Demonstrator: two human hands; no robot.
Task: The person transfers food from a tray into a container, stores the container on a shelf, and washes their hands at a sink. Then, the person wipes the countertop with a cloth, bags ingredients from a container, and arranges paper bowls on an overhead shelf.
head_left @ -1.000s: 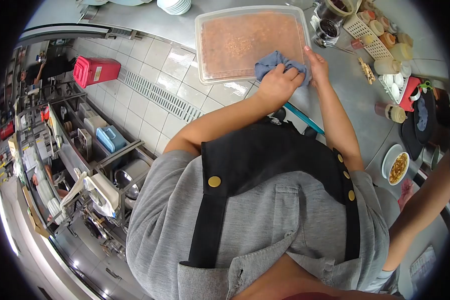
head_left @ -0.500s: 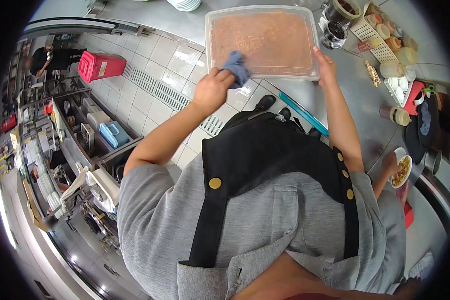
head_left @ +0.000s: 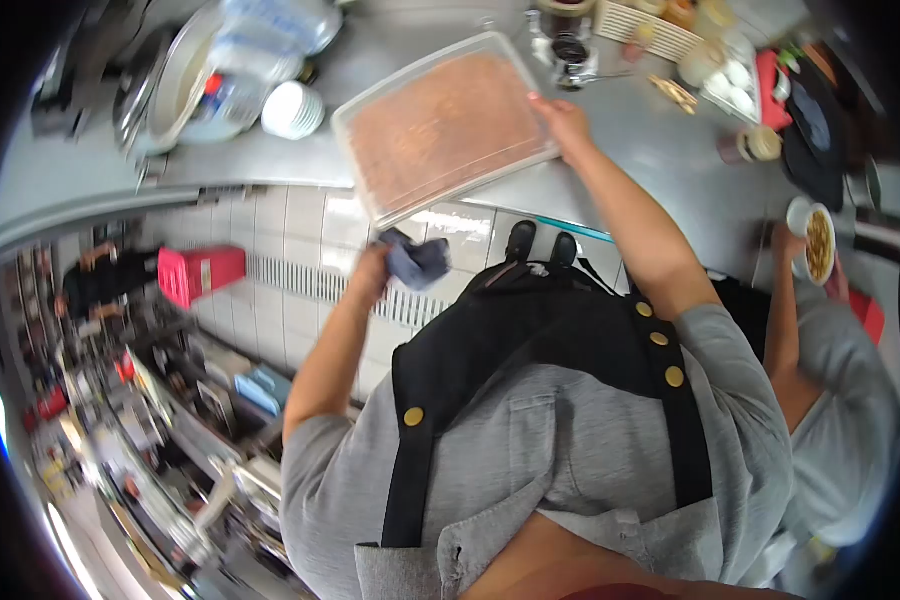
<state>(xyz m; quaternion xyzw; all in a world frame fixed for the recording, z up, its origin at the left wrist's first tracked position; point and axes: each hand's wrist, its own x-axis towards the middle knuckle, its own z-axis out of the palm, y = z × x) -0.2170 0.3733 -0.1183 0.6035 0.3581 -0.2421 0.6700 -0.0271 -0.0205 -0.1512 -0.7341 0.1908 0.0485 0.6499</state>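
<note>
A lidded clear plastic food container (head_left: 440, 130) with orange-brown contents sits askew at the steel counter's front edge, its near left corner jutting out over the floor. My right hand (head_left: 567, 130) grips its right side, thumb up near the lid's rim. Bunched in my left hand (head_left: 374, 270) is a dark blue-grey cloth (head_left: 417, 260), hanging just below the container's near left corner. Whether that hand also touches the corner is hard to tell.
On the steel counter (head_left: 660, 180) stand stacked white bowls (head_left: 292, 110), a jar (head_left: 755, 145) and a tray of eggs (head_left: 735, 85). At right, a co-worker's hand (head_left: 788, 243) holds a bowl of food (head_left: 818, 243). A red bin (head_left: 202, 275) stands on the tiled floor.
My left hand has moved the cloth off the lid, down and left. The container now lies at a slant, further left in view. My head view has turned, showing more counter at left.
</note>
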